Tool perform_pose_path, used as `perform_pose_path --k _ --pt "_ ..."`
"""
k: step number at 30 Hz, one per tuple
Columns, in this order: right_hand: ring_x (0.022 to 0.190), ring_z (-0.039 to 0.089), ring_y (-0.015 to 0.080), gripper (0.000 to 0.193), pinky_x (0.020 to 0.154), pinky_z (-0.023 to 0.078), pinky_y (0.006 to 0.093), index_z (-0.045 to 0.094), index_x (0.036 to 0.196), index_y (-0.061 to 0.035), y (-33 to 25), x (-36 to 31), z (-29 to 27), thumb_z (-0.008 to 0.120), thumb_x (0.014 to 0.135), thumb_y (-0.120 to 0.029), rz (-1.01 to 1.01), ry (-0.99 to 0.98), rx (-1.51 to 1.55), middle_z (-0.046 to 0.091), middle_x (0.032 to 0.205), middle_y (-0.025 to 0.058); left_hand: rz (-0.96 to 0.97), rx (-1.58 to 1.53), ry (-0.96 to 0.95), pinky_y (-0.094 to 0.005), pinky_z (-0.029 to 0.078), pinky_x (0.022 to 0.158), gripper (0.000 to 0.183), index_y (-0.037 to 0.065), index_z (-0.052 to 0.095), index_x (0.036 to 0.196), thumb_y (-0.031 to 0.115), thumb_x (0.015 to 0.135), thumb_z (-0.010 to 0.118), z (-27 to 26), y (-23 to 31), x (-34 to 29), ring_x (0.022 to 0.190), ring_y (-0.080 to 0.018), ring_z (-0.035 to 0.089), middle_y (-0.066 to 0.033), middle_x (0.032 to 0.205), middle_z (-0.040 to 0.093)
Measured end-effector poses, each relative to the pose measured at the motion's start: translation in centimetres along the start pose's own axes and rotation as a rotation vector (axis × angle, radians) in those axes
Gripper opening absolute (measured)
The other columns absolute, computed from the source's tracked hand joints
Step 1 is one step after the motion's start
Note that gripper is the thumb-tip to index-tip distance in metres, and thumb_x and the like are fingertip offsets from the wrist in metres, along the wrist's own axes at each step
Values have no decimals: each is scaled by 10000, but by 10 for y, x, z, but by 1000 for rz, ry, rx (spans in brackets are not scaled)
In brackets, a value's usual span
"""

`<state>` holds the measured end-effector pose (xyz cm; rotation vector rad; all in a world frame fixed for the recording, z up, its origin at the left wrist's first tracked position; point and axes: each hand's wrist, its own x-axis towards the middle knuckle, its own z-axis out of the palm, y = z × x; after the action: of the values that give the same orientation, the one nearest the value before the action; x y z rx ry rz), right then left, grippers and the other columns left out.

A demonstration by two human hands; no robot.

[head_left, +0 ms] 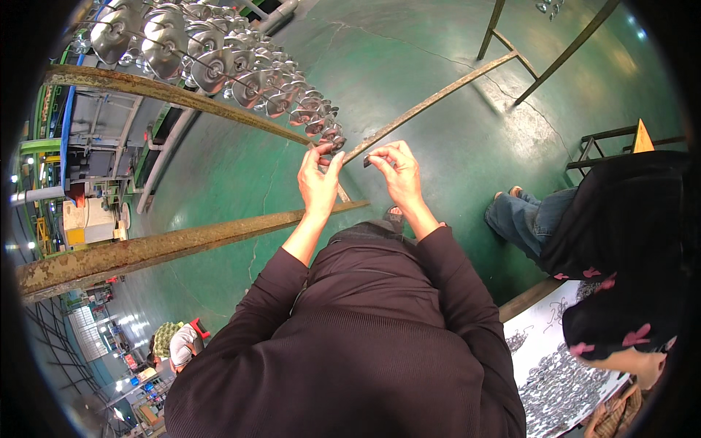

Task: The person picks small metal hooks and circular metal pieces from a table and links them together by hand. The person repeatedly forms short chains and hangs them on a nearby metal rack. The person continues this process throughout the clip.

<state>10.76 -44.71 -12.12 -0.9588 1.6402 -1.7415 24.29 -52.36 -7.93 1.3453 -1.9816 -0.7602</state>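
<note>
1. Green floor (453,109), glossy and cracked, spreads under everything and carries a worn metal frame (146,247) whose bars reach toward the left edge of the floor.
2. A co-worker (621,219) in a black garment with pink patches and blue jeans is off to the right.
3. Beside that person is a white counter (540,327); small metal pieces (558,383) lie scattered over it, thickest away from its brown edge.
4. Silvery discs (212,71) hang in a long row, its long axis running from the far left of the floor toward the hands; the nearest disc is just ahead of the left hand (318,175), the closer of the two.
5. That left grip has its fingers drawn close together; I cannot tell whether they hold or touch anything.
6. The right hand (398,175), apart from the left across a frame bar, has a narrow grip, pinching a small dark piece (367,162) at its fingertips, on the side facing the left hand. The piece's long axis seems to run roughly forward.
7. No brand, label or writing is legible.
</note>
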Motion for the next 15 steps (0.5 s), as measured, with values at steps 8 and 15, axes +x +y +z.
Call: perform_pose_path --k 8,15 --pt "730 540 139 105 640 440 283 690 852 -95 1 -4 16 708 749 -106 -7 -7 -78 536 798 4 -89 -77 -46 -246 454 646 203 4 674 893 184 800 692 -1 5 -7 679 -89 565 -33 757 650" --pt "721 562 156 104 618 448 300 673 839 -92 3 -6 26 709 746 -118 -20 18 -107 543 803 14 -161 -145 -106 -211 450 654 191 4 678 906 160 800 699 -5 6 -14 697 -54 559 -3 780 660"
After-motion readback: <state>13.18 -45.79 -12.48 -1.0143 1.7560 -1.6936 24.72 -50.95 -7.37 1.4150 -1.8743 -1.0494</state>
